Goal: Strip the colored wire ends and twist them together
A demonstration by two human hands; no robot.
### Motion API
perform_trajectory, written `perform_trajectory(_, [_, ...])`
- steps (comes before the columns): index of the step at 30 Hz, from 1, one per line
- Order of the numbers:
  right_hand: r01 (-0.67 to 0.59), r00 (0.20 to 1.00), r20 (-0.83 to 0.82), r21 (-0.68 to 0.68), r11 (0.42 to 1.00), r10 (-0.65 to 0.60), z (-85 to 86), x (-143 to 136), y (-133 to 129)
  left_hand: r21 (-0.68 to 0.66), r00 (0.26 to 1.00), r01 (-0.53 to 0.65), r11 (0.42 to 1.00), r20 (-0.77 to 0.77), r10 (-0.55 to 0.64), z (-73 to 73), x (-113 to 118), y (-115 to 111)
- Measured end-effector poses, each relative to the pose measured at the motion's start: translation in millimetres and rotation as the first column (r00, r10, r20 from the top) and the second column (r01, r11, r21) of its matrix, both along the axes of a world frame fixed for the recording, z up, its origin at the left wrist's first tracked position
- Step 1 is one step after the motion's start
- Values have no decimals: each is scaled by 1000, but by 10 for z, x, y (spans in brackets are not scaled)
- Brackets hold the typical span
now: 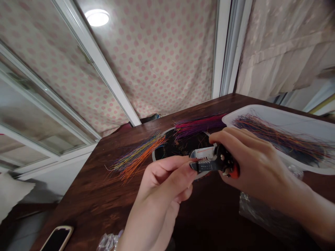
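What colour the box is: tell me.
The box is whitish; it shows best in the head view.

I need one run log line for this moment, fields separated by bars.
right hand: grips wire stripper | left hand: fingers pinched at its tip, wire there unclear | table: wire bundles | white tub: mixed wires

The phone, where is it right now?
In the head view, the phone lies at the lower left, on the wooden table, with some clear crinkly plastic to its right.
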State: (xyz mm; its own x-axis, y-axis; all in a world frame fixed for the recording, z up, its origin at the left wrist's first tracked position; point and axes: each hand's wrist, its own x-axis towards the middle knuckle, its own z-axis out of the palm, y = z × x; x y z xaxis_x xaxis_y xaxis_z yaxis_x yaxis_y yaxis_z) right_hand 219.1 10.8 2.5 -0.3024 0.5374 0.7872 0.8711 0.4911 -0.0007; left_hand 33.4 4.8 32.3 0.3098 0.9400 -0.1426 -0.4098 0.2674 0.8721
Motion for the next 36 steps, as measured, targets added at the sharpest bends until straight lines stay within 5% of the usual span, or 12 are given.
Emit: perform_trajectory(36, [-17,1000,-6,-15,1000,17,-16,-2,24,-1,1000,2,1000,-6,-2,-14,-26,-26])
